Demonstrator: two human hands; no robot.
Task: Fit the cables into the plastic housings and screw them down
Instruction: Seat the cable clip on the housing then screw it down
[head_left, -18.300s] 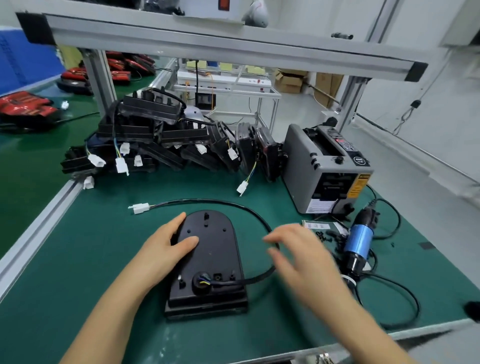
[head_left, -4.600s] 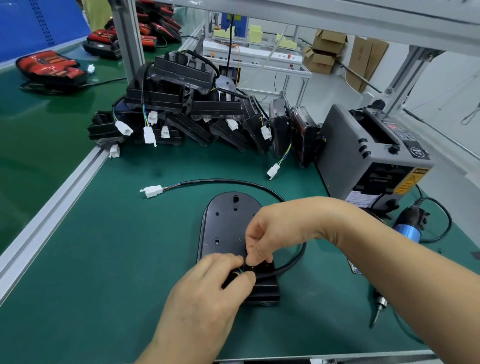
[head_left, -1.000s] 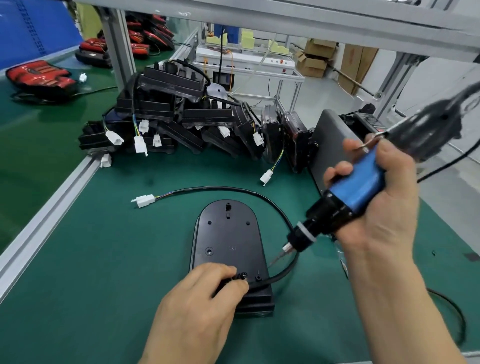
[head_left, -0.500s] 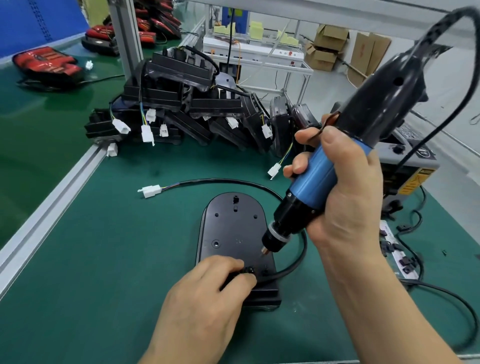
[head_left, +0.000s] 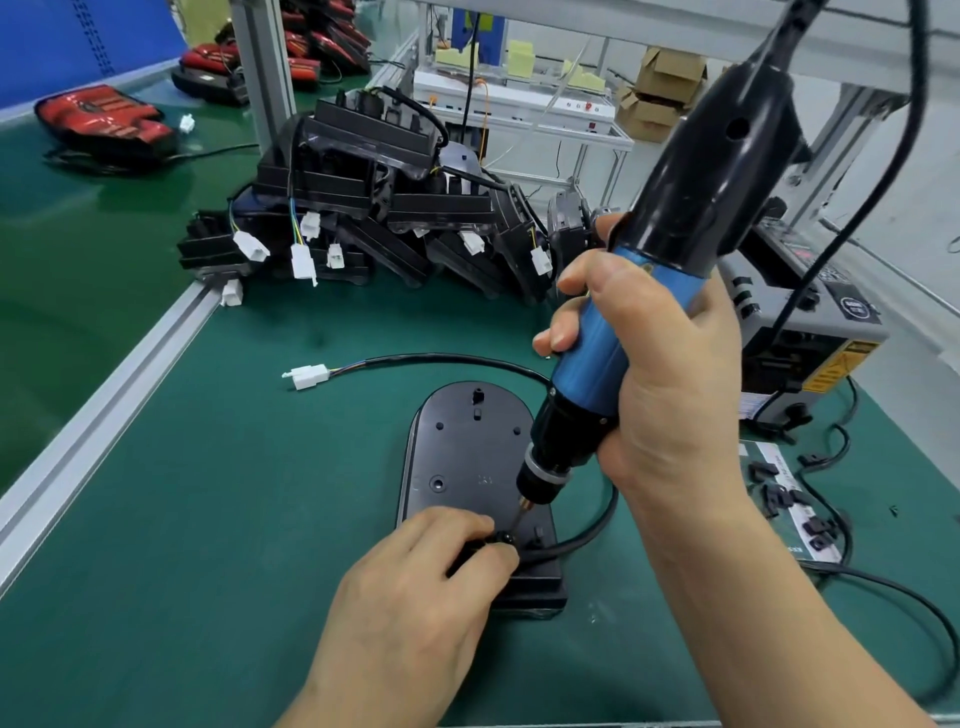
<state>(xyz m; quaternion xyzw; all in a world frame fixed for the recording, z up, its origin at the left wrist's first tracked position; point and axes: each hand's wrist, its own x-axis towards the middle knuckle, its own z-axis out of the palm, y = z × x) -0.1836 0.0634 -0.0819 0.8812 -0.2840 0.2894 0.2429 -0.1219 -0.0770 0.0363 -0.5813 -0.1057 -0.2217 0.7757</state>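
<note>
Pinching the cable (head_left: 592, 532) onto the housing (head_left: 467, 441) with our left hand (head_left: 415, 587) so nothing shifts; our right hand (head_left: 660, 395) grips the screwdriver (head_left: 595, 353), bit angled at that spot.

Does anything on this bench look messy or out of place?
Only the black plastic housings heaped at the back: they lie tilted on one another, with white connectors dangling from them. The oval black housing in front lies flat.

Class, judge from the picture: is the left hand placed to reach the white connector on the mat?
Probably: bare mat lies between the left hand and the white connector, but its fingers pinch the cable clamp under the screwdriver, so it must let go first.
</note>
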